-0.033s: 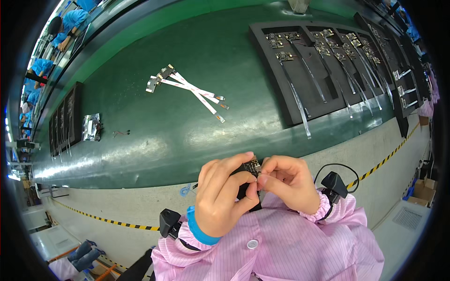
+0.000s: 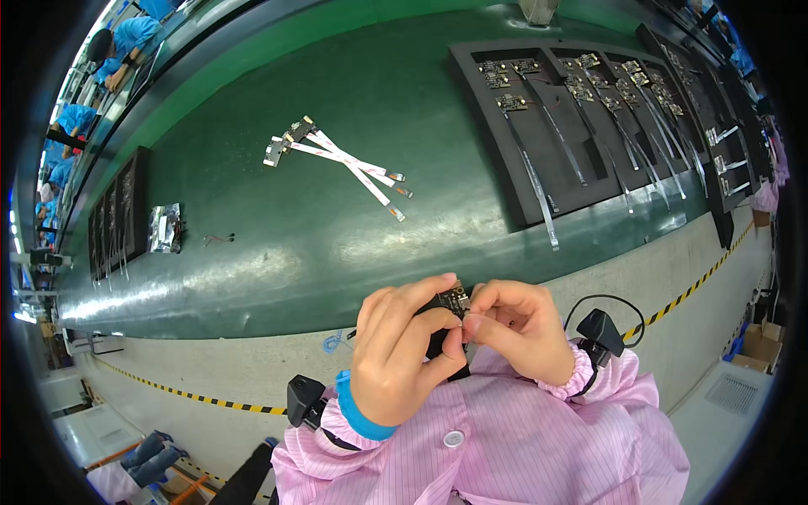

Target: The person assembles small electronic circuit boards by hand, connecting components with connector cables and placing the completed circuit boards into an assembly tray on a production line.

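Two hands meet at the green bench [image 2: 320,269]'s near edge: left hand [image 2: 391,349] curled round a dark circuit board [image 2: 457,300], right hand [image 2: 522,328] pinching near its right edge, perhaps a hidden part. This one looks unfinished; cabled boards [image 2: 510,102] lie far right. Hands and board match the earlier frame.

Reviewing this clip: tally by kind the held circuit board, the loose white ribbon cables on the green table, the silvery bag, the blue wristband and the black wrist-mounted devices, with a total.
Held circuit board: 1
White ribbon cables: 3
Silvery bag: 1
Blue wristband: 1
Black wrist-mounted devices: 2
Total: 8
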A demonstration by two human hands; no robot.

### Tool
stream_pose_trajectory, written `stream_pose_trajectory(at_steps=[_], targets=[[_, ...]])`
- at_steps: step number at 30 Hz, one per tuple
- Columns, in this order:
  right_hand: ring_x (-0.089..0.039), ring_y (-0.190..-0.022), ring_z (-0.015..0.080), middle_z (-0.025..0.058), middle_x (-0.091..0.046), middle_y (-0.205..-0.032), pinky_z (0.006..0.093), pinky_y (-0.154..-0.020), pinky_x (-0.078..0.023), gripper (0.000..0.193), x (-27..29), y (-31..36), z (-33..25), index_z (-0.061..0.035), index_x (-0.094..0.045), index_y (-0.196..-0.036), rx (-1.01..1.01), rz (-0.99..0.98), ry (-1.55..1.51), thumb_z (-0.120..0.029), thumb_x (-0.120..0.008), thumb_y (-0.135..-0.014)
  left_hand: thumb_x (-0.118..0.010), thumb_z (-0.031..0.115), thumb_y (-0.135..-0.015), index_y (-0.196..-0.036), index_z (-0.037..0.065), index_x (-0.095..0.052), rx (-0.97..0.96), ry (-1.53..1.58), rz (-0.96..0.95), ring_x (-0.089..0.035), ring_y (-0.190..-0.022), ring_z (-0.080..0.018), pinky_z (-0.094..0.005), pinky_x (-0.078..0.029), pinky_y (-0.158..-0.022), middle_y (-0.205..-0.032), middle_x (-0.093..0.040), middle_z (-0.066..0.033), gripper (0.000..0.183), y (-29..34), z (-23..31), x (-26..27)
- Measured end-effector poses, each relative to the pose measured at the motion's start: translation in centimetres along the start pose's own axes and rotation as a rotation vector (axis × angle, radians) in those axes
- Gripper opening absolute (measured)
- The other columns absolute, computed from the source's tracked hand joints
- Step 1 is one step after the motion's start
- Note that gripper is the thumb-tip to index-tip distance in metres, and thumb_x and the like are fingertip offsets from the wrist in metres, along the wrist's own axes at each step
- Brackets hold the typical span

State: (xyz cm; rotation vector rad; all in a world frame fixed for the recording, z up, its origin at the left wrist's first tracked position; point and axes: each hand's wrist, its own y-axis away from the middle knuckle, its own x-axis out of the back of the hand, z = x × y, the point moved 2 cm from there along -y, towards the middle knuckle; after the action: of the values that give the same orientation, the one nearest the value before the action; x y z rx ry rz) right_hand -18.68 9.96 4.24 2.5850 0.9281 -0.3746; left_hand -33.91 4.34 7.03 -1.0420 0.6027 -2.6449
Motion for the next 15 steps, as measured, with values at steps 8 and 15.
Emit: stream_pose_trajectory(at_steps=[8, 15], targets=[[-0.061, -0.077, 0.0066, 0.0030, -0.065, -0.083, 0.0211, -0.068, -0.049, 0.007, -0.08, 0.03, 0.06, 0.0028, -0.061, -0.091, -0.004, 0.001, -0.027, -0.003, -0.063, -0.089, -0.074, -0.003, -0.058, -0.081, 0.001, -0.062, 0.000, -0.015, 0.013, -0.063, -0.088, -0.0298, -0.0370, -0.048, -0.079, -0.109, -0.065, -0.0148, 0.026, 0.16, 0.07, -0.08], [-0.061, -0.078, 0.0059, 0.0029, -0.065, -0.084, 0.0211, -0.068, -0.049, 0.007, -0.05, -0.08, 0.05, 0.0031, -0.061, -0.092, 0.016, -0.012, -0.012, -0.003, -0.062, -0.089, -0.073, -0.004, -0.058, -0.080, 0.001, -0.062, 0.013, -0.008, 0.012, -0.063, -0.088, -0.0301, -0.0370, -0.048, -0.079, -0.109, -0.065, -0.0152, 0.025, 0.05, 0.10, -0.08]])
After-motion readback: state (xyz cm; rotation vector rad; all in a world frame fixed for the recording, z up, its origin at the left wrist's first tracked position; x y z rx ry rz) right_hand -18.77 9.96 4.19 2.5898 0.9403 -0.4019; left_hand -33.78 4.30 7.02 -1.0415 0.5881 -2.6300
